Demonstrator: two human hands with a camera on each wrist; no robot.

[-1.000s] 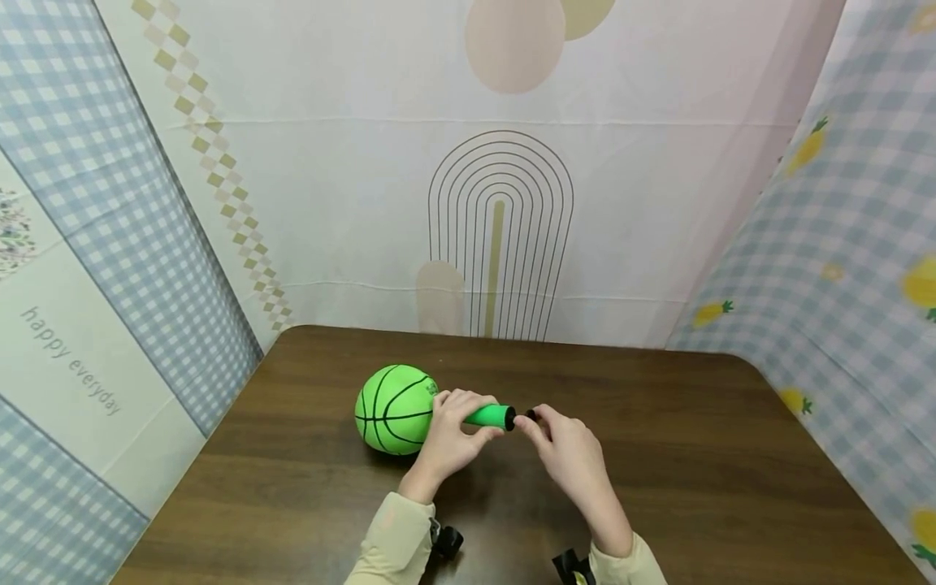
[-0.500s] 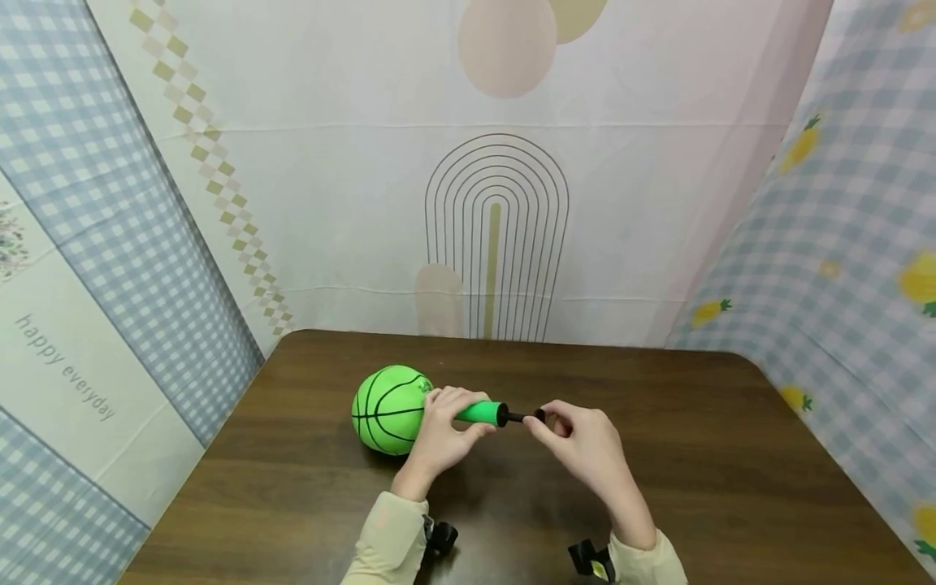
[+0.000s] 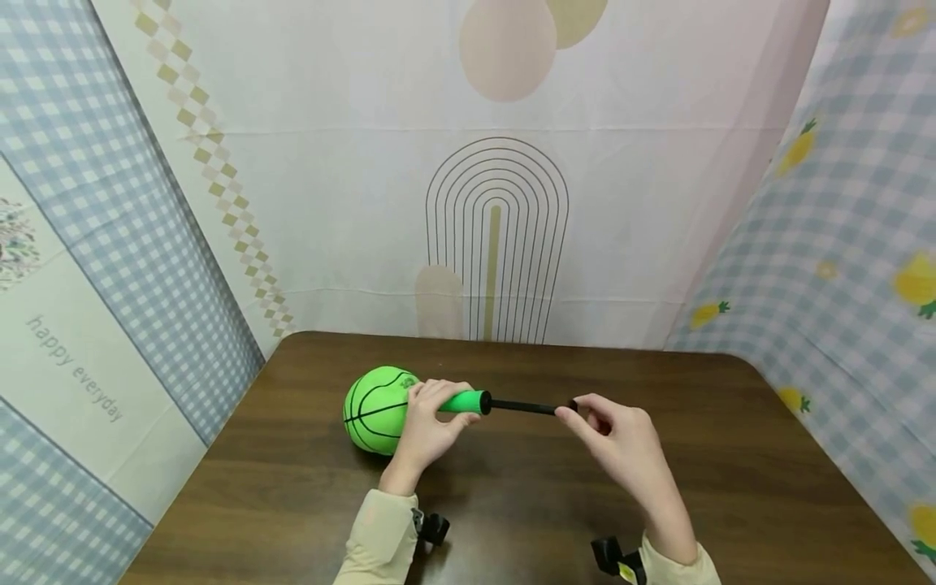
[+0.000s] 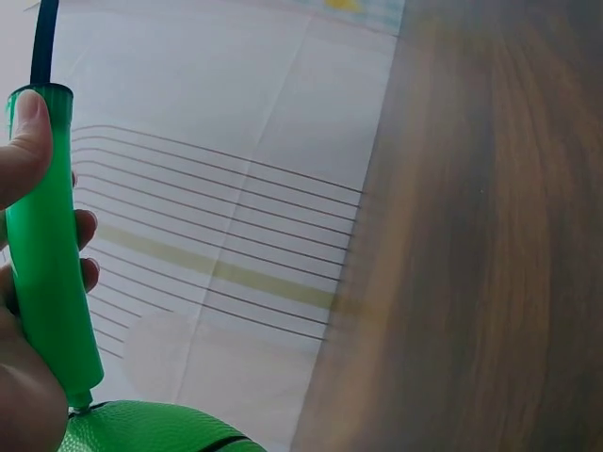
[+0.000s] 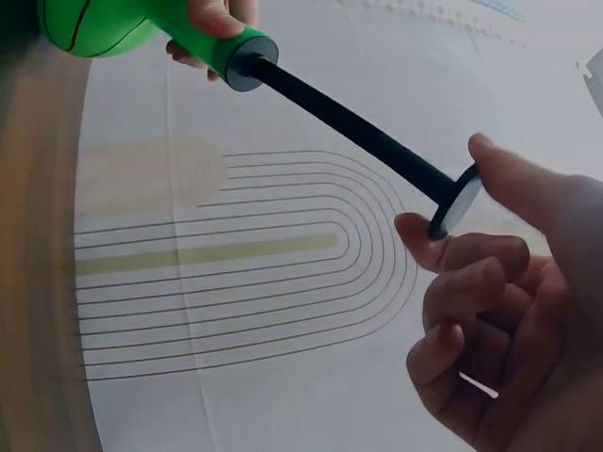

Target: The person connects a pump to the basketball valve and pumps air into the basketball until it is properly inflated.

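Note:
A green ball [image 3: 376, 413] with black lines rests on the table's left half. My left hand [image 3: 426, 426] grips the green barrel of a hand pump [image 4: 52, 245], fingers wrapped round it. In the left wrist view the pump's narrow end meets the ball's surface; whether a needle sits in the ball is hard to see. The black rod [image 5: 349, 127] extends well out of the barrel. At its far end my right hand [image 3: 621, 443] pinches the round black handle disc [image 5: 456, 201] between thumb and index finger, the other fingers curled.
The brown wooden table [image 3: 731, 463] carries the ball. Behind it hangs a pale patterned cloth [image 3: 351, 219], with checked cloths on the left and right. A small black camera [image 3: 435, 530] is strapped at the left wrist, another black camera [image 3: 607, 555] at the right.
My right hand has moved to the right with the handle, drawing the black rod out of the barrel. The left hand, pump and ball have shifted slightly left.

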